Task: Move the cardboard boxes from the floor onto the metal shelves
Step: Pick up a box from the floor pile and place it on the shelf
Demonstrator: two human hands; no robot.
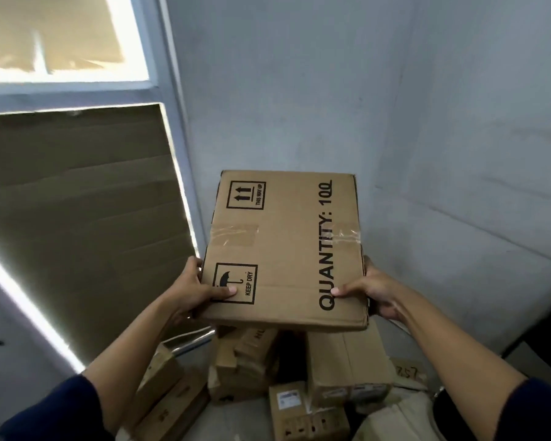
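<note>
- Grey wall [331,90] fills my view ahead, scuffed, meeting a second wall at a corner on the right.
- Pale floor [242,418] low in frame.
- Dark edge of something [535,342] at lower right; I can't tell what.

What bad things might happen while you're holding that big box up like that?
The cardboard box is held only at its near corners by the left hand and right hand, so it might tip forward and slip. If dropped, it would likely land on the boxes on the floor below. Its "this way up" arrows point sideways, so the contents may shift.
</note>
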